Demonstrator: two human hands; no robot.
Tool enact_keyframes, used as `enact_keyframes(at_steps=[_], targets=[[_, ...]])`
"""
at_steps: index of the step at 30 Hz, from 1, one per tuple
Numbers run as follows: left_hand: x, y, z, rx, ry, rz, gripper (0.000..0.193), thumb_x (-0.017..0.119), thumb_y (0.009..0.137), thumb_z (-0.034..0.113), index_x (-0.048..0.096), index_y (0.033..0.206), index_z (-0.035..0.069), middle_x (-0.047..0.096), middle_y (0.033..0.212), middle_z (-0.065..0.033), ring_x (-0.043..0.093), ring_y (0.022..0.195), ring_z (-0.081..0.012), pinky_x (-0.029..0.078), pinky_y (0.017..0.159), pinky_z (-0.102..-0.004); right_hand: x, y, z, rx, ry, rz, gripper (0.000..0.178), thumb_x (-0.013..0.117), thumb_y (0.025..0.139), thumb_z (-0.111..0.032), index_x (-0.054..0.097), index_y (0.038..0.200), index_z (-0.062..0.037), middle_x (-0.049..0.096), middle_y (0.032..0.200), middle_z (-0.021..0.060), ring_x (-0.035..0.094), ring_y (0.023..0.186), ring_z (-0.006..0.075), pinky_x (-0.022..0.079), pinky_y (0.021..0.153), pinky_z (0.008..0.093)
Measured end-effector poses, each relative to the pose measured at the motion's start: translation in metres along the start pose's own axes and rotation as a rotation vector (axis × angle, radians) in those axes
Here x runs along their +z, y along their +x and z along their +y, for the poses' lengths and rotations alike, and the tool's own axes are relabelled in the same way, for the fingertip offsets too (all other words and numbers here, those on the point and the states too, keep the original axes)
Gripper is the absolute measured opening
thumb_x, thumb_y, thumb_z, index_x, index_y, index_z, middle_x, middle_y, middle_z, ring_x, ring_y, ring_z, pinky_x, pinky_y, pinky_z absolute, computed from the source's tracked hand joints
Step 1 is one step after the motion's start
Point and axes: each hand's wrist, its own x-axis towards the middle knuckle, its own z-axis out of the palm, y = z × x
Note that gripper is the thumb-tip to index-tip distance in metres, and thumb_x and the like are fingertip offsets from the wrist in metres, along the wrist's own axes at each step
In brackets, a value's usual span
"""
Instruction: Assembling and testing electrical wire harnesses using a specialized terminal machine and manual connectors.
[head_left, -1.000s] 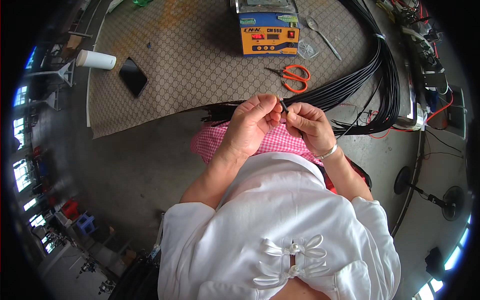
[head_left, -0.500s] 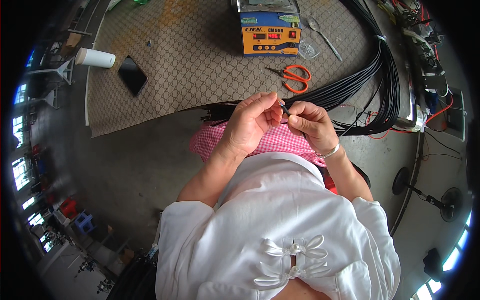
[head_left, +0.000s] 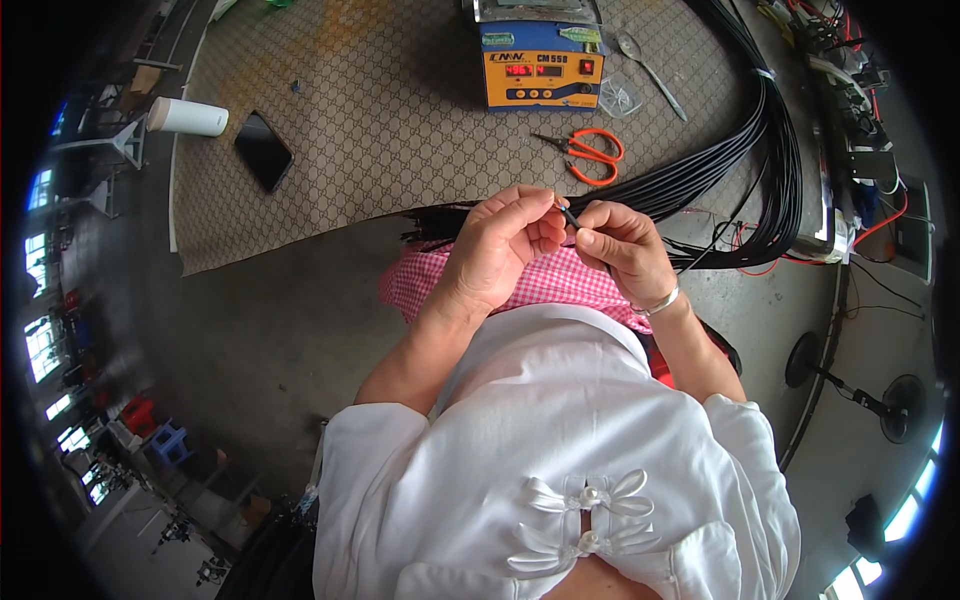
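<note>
Between my hands is the end of a black cable (head_left: pixel 571 218), held above my lap at the table's near edge. My right hand (head_left: pixel 625 248) pinches the black jacket between thumb and forefinger. The fingertips of my left hand (head_left: pixel 508 232) are closed on the thin wires at the cable's tip; those wires are tiny and partly hidden. Behind my hands runs a thick bundle of black cables (head_left: pixel 690 180), its cut ends showing to the left of my left hand. Orange-handled scissors (head_left: pixel 595 157) lie on the table just beyond my right hand.
On the patterned table cover (head_left: pixel 370 130) stands a blue and yellow box with a lit display (head_left: pixel 543 80). A spoon (head_left: pixel 655 80) and a clear plastic bag (head_left: pixel 619 96) lie right of it. A phone (head_left: pixel 264 152) and a white cup (head_left: pixel 188 117) are at the left.
My hands stay almost in place, with a slight shift of the left fingertips at the cable's tip. The box's display reads differently.
</note>
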Motion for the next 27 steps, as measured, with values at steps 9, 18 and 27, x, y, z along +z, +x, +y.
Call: enact_keyframes(at_steps=[9,18,27], targets=[[0.0066,0.0000,0.0031,0.019,0.100,0.090,0.012,0.053,0.084,0.016,0.058,0.085,0.005,0.057,0.071,-0.0017,0.053,0.066,-0.0090,0.044,0.065,-0.0228,0.0025,-0.0005,0.0008,-0.017,-0.052,0.040,0.005,0.062,0.079,-0.004,0.058,0.079,-0.0017,0.052,0.066,-0.0028,0.042,0.055,0.0034,0.033,0.049,0.0170],[0.0078,0.0015,0.0018,0.077,0.300,0.164,0.011,0.055,0.082,0.016,0.057,0.084,0.005,0.057,0.071,-0.0012,0.053,0.065,-0.0080,0.043,0.064,-0.0221,0.0048,-0.0019,0.0013,-0.026,-0.171,0.106,0.006,0.064,0.078,-0.003,0.058,0.079,-0.0016,0.053,0.066,-0.0031,0.042,0.055,0.0022,0.033,0.048,0.0166],[0.0066,0.0025,0.0026,-0.066,-0.015,0.136,0.017,0.053,0.084,0.021,0.058,0.085,0.005,0.057,0.072,-0.0017,0.055,0.067,-0.0108,0.044,0.063,-0.0237,0.0053,-0.0031,-0.0038,-0.007,-0.093,0.106,0.005,0.062,0.079,-0.003,0.058,0.079,-0.0009,0.053,0.066,-0.0026,0.041,0.054,0.0019,0.032,0.047,0.0165]])
